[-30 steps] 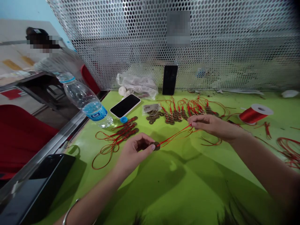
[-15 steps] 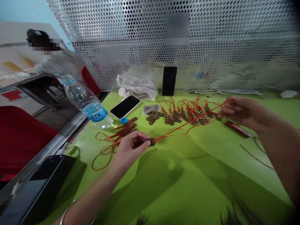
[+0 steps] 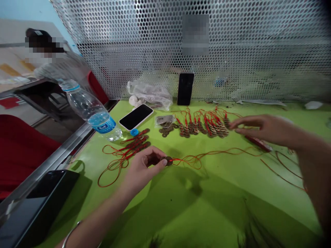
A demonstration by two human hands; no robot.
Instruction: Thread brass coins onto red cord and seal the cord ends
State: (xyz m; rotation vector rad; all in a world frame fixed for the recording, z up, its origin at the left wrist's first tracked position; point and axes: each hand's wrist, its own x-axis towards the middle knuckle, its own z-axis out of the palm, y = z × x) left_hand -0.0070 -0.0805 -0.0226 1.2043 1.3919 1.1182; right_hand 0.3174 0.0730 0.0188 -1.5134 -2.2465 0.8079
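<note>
My left hand pinches a round bronze-coloured coin with a square-looking hole, between thumb and fingers. From that coin a thin red cord runs slack and looped over the table to the right. My right hand is palm down with fingers stretched out and thumb apart. Its fingertips are at the right end of a row of coin strings with red knotted cords; whether they touch the last one I cannot tell. Loose coins lie left of that row, partly under a small clear bag.
More coin strings lie beyond my left hand. Around them are a water bottle, blue cap, phone, upright phone, plastic bag, dark box and red narrow object. Perforated metal closes the back.
My right hand has let go of the taut red cord and moved slightly left and down towards the coin strings. The cord has dropped onto the table. My left hand still holds the coin.
</note>
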